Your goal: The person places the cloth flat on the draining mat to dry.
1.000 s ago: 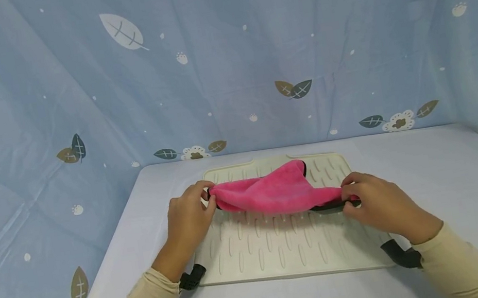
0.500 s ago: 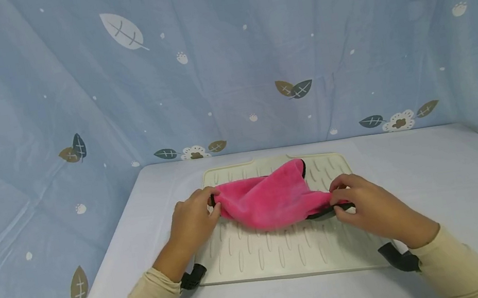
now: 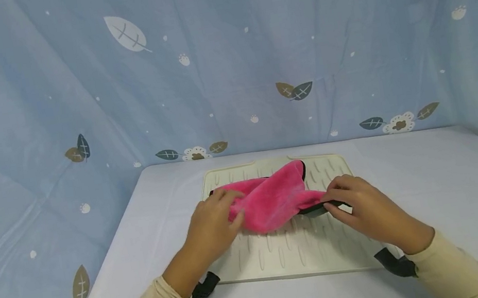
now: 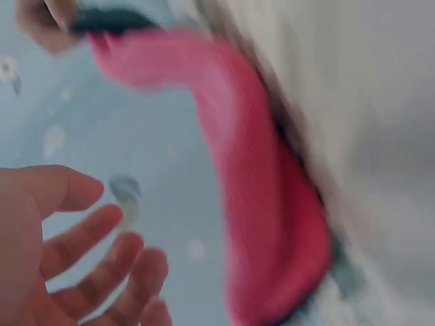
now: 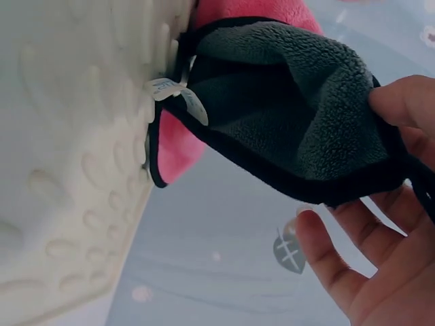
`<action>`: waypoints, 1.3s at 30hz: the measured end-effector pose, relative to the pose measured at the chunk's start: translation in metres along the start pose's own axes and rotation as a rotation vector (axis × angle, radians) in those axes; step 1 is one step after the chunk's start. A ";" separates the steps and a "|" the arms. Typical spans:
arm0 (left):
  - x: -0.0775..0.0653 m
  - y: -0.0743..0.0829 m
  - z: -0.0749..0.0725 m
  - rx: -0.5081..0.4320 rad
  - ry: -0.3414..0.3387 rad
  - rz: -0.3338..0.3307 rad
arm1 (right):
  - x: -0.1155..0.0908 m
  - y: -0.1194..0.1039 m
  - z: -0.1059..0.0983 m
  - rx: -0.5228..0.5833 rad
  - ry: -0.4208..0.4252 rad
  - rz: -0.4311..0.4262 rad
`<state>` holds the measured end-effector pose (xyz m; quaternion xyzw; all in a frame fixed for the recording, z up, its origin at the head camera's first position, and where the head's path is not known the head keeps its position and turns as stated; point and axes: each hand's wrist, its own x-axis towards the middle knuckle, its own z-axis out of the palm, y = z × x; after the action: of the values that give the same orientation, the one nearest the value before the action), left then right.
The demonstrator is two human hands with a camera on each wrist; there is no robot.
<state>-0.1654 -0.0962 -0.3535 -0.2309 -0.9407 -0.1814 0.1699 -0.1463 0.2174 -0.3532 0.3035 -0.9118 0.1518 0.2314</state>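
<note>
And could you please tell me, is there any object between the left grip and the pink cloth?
Nothing visible stands there. The left wrist view shows a free gap between the left grip and the pink cloth. The right grip pinches the cloth's opposite end, outside this gap.

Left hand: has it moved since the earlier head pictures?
Yes. Against the mat, the left hand has shifted to the person's right, from beside the mat's left edge to farther in over it.
</note>
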 end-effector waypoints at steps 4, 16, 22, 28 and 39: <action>0.000 0.026 0.007 -0.055 -0.060 0.126 | 0.000 -0.003 0.006 0.016 0.015 -0.031; 0.012 0.062 0.038 -0.018 -0.064 0.287 | 0.002 -0.006 0.007 0.055 0.014 -0.079; 0.011 0.063 0.041 -0.017 -0.101 0.243 | 0.003 -0.009 0.005 0.051 0.011 -0.106; 0.011 0.061 0.044 -0.039 -0.120 0.214 | 0.001 -0.011 0.005 0.084 0.000 -0.108; 0.015 0.056 0.043 -0.062 -0.075 0.249 | 0.001 -0.011 0.004 0.110 -0.063 -0.070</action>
<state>-0.1604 -0.0257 -0.3701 -0.3575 -0.9044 -0.1791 0.1487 -0.1415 0.2065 -0.3542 0.3521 -0.8977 0.1836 0.1908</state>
